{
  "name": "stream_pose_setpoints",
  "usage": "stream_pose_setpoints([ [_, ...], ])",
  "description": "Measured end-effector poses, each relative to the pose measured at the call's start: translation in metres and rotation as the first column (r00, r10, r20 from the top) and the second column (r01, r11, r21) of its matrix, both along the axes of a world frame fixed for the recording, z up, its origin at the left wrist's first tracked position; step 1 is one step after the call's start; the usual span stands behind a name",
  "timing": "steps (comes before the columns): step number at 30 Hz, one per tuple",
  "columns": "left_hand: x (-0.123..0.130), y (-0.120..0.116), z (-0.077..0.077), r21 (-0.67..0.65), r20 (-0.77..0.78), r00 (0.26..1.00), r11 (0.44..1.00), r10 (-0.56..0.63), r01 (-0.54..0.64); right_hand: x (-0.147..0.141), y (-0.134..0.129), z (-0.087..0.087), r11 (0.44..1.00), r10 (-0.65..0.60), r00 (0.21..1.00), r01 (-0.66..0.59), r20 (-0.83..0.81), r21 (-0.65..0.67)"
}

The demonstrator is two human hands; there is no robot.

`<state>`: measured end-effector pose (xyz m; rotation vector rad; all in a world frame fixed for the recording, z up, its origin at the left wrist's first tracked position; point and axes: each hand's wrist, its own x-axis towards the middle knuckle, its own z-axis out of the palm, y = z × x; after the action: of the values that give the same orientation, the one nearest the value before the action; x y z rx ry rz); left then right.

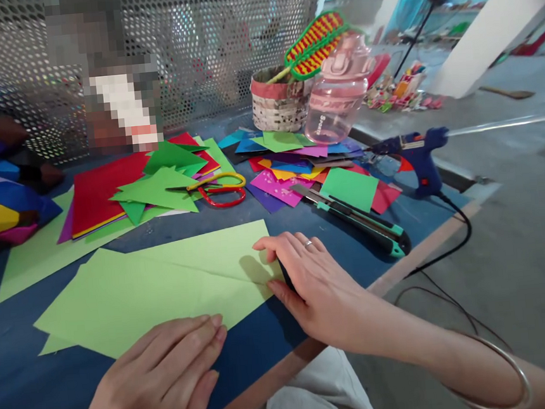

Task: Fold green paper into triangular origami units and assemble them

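Light green paper [131, 287] lies folded or overlapped on the blue tabletop, a slanting edge running across it. My left hand [167, 373] rests at the paper's near edge, fingers stretched out side by side. At the right end of the sheet is my right hand [312, 284], wearing a ring; its thumb and forefinger are apart, close to the paper's edge, and it grips nothing visible. Beyond the paper, scissors [221, 190] with yellow and red handles lie on green and red paper pieces [104, 187]. A utility knife [360, 219] lies to the right of them.
A blue glue gun [421, 153] with a trailing cord sits near the table's right edge. Behind the coloured paper scraps [275, 188] stand a pink bottle [334, 97] and a woven basket [278, 105]. Another person's hand [8, 132] is at the left, near a colourful paper object [6, 212].
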<state>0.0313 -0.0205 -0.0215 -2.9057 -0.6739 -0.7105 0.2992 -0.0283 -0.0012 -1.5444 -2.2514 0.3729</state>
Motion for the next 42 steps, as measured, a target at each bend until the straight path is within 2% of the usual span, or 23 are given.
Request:
stream_pose_setpoints([
  [6,0.009,0.001,0.018,0.008,0.014,1.000,1.000,-0.003,0.003,0.003,-0.001,-0.002,1.000,0.012,1.000,-0.012,-0.008,0.020],
  [10,0.012,-0.002,0.024,-0.027,0.014,1.000,1.000,-0.003,0.003,0.002,-0.006,-0.003,0.991,0.016,0.994,-0.002,-0.108,0.134],
  [12,0.012,-0.006,0.022,-0.061,0.013,1.000,0.998,0.005,-0.004,-0.005,-0.012,-0.003,0.968,0.122,0.982,-0.085,-0.146,0.237],
  [15,0.012,-0.009,0.021,-0.070,0.010,1.000,0.998,0.010,-0.010,-0.022,-0.021,-0.008,0.892,0.338,0.937,-0.292,-0.082,0.346],
  [17,0.014,-0.009,0.021,-0.049,0.011,1.000,0.999,0.012,-0.012,-0.032,-0.025,-0.015,0.866,0.380,0.925,-0.352,-0.011,0.354],
  [22,0.012,-0.008,0.023,-0.036,0.000,1.000,0.999,-0.024,0.024,-0.039,-0.028,-0.028,0.876,0.334,0.942,-0.323,0.031,0.359],
  [27,-0.018,-0.016,0.019,-0.172,-0.089,0.996,0.985,0.001,-0.016,-0.036,-0.027,-0.026,0.876,0.331,0.943,-0.320,0.033,0.361],
  [31,-0.040,-0.025,0.020,-0.147,-0.116,0.993,0.988,0.026,-0.043,-0.035,-0.027,-0.026,0.873,0.346,0.937,-0.337,0.038,0.354],
  [42,-0.058,-0.034,0.021,-0.073,-0.134,0.989,0.994,0.065,-0.076,-0.036,-0.027,-0.023,0.882,0.346,0.938,-0.330,0.014,0.336],
])
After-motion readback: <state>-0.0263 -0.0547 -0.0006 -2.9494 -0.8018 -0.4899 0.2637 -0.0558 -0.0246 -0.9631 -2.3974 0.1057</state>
